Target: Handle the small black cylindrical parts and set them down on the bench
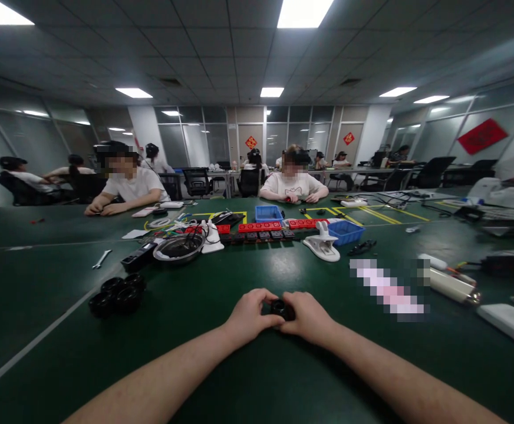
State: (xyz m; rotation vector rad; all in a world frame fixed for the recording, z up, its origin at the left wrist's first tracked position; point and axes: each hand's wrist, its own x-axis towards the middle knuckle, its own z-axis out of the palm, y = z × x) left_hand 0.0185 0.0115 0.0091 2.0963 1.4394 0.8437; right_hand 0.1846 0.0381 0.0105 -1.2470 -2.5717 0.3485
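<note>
Both my hands meet around a small round black part [279, 307] with a ring-shaped top, just above or on the green table [221, 383]; I cannot tell whether it touches the surface. From the left, the thumb and fingers of my left hand [252, 315] grip its side. My right hand [308, 315] closes on it from the other side and hides part of it. Farther left sits a cluster of several glossy black round cups or rings [118, 295].
Beyond my hands lie red power strips [260, 227], a round metal-rimmed pan [178, 249], a white clip stand [323, 242], blue baskets [345, 232] and a wrench [102, 259]. A metal cylinder [454, 287] lies to the right. Two people sit across the table.
</note>
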